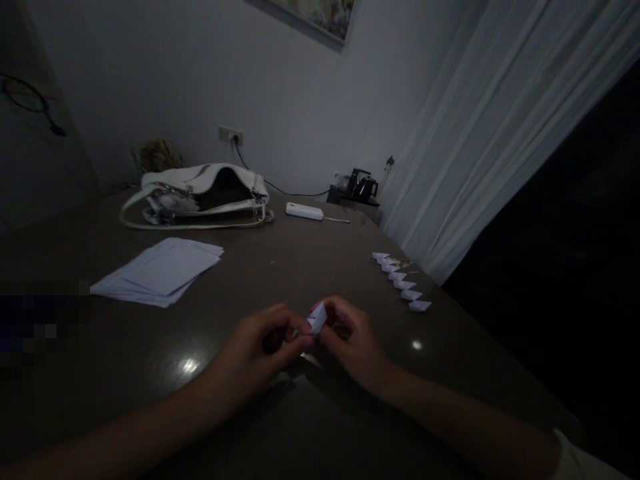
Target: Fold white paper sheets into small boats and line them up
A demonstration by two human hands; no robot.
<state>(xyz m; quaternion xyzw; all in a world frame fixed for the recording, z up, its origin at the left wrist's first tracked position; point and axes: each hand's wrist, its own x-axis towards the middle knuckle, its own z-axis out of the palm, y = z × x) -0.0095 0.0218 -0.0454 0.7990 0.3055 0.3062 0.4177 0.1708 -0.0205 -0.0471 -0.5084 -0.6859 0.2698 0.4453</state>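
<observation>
Between my two hands, just above the dark table (240,267), is a small white folded paper boat (317,319). My left hand (265,340) pinches its left end between thumb and fingers. The right end is gripped by my right hand (355,340), with the thumb below and the fingers curled behind it. Part of the boat is hidden by the fingertips. To the right, several small folded paper boats (407,294) stand in a slanting row near the table's right edge.
A loose stack of white paper sheets (165,267) lies at the left. Behind it sits a white handbag (205,177), gaping open. A white power bank (304,211) with a short cable lies at the back. A black kettle (363,187) stands beyond, beside a white curtain (450,147).
</observation>
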